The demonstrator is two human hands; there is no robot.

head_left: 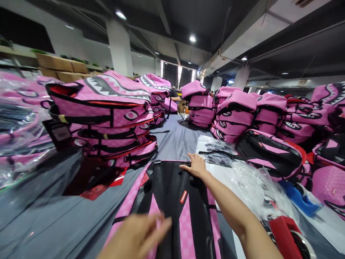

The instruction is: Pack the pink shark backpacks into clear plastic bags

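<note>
A pink and black backpack (172,205) lies flat in front of me, its black padded side and pink-checked strips facing up and a small red label on it. My right hand (196,166) rests at its far edge, near the black buckle, with thumb and forefinger spread apart. My left hand (137,235) is over the near left part of the backpack, smeared by motion. Whether its fingers touch the fabric cannot be made out.
Stacked pink backpacks (113,104) stand left, with red tags (115,180) beside them. More backpack stacks (234,111) line the right. Clear plastic bags (250,183), a blue object (299,198) and a red tape dispenser (288,233) lie at right on the grey-covered table (175,138).
</note>
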